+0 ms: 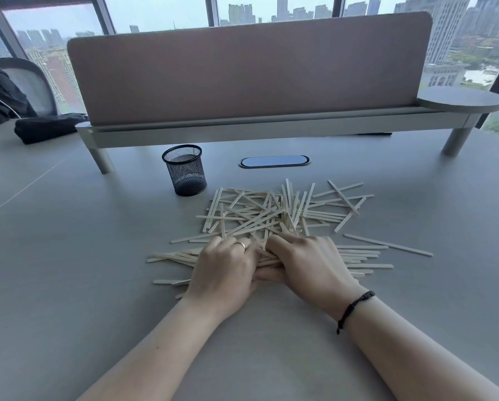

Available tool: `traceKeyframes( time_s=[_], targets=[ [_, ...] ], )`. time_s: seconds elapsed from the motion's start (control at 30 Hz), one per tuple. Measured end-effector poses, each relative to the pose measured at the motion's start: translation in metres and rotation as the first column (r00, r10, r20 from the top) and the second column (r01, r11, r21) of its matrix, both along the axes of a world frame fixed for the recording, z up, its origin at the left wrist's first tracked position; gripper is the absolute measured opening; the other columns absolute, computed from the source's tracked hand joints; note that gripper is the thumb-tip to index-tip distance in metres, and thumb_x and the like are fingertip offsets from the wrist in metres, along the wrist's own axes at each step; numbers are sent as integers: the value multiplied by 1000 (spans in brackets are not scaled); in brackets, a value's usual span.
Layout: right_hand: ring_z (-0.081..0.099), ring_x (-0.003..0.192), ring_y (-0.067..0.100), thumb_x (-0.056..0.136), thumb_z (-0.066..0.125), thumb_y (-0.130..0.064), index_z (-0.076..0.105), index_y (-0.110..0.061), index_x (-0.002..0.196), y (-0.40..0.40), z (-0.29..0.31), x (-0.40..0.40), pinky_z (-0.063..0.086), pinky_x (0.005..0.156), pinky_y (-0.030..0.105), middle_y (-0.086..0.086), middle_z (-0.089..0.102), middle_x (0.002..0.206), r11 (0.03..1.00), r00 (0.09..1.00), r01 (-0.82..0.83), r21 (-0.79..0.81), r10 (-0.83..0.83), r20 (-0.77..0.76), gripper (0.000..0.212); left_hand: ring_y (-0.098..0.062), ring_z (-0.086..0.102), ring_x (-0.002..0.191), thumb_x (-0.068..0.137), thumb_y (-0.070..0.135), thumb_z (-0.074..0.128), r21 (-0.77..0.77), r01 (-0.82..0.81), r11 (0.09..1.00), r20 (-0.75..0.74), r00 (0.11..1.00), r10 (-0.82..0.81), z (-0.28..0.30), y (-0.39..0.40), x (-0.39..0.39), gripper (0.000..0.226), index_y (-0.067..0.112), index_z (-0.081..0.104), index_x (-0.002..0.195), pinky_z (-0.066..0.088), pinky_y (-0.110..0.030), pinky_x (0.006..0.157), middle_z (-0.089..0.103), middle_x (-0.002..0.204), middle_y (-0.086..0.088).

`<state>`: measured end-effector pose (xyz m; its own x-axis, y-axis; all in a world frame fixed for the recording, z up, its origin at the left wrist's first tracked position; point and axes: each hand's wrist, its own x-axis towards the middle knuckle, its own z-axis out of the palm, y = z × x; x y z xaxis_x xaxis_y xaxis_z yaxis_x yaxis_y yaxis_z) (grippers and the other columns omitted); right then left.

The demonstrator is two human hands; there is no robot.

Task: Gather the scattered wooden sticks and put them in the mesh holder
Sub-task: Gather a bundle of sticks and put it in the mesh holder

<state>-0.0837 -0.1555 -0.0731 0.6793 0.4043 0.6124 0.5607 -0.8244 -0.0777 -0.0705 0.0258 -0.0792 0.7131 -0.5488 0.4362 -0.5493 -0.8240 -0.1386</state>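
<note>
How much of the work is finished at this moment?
Done: nothing, since the mesh holder looks empty. In hand: the left hand and right hand close around a bundle of sticks. Left: most wooden sticks lie scattered on the table.

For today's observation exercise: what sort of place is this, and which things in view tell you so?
Most likely a high-rise office workstation. The grey desk carries a pinkish fabric divider screen and an oval cable port, a mesh-backed office chair stands at left, and large windows overlook city towers.

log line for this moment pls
phase: gathering | left hand + right hand: gripping sticks on desk | mesh holder: upright, empty
</note>
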Motion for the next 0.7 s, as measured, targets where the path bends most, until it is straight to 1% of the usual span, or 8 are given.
traceKeyframes(
  time_s=[0.07,0.13,0.27,0.37,0.43,0.53,0.6,0.7],
  targets=[
    [54,52,26,83,54,-73,48,-22,78,0,2,-2,39,38,32,-5,51,72,1000,1000,3,26,-2,-8,51,-27,65,56,60,22,86,-32,-7,999,-24,1000,6,3,0,-2,32,17,67,85,44,-30,45,66,68,0],
    [53,54,23,83,55,-73,57,-22,86,0,5,-3,41,38,32,-6,51,83,999,1000,14,43,-14,-13,52,-29,62,47,61,18,85,-59,-32,998,-29,999,30,5,1,-2,30,18,63,83,36,-27,38,62,60,0],
    [63,66,19,77,67,-69,61,-26,112,-4,7,-3,50,45,35,-3,52,115,990,995,68,126,-58,-81,56,-31,58,40,60,14,87,-80,-123,989,-47,992,119,8,10,2,28,18,65,78,32,-25,37,59,50,-2],
    [60,72,12,74,79,-55,53,-29,125,-10,6,-2,52,52,33,-1,38,138,972,987,126,198,-102,-127,63,-31,54,36,61,20,91,-137,-160,978,-52,987,154,13,20,6,33,17,59,68,25,-21,45,55,45,-3],
    [61,75,18,74,83,-45,50,-29,127,-13,6,0,54,55,34,-1,31,143,962,982,153,224,-124,-141,65,-34,53,38,69,25,88,-222,-179,958,-43,984,174,15,29,8,34,15,55,65,26,-22,47,55,46,-3],
    [63,79,25,75,83,-39,49,-30,128,-16,5,3,55,64,37,-3,30,143,954,973,158,256,-106,-205,64,-39,52,44,81,33,65,-427,-205,881,-49,978,204,17,38,10,26,13,55,66,31,-27,47,53,47,-5],
    [63,81,24,80,79,-37,50,-31,128,-16,2,4,54,67,37,-6,40,136,950,965,154,272,-85,-249,56,-38,44,45,81,35,49,-511,-169,843,-50,985,167,20,39,10,27,15,53,64,36,-30,46,46,45,-4],
    [59,76,20,89,68,-38,59,-28,110,-15,0,5,48,61,34,-11,57,104,966,971,97,240,-40,-234,25,-31,27,50,81,23,57,-587,-108,803,-37,994,107,25,36,11,31,26,35,60,39,-34,46,26,44,5]
  ],
)
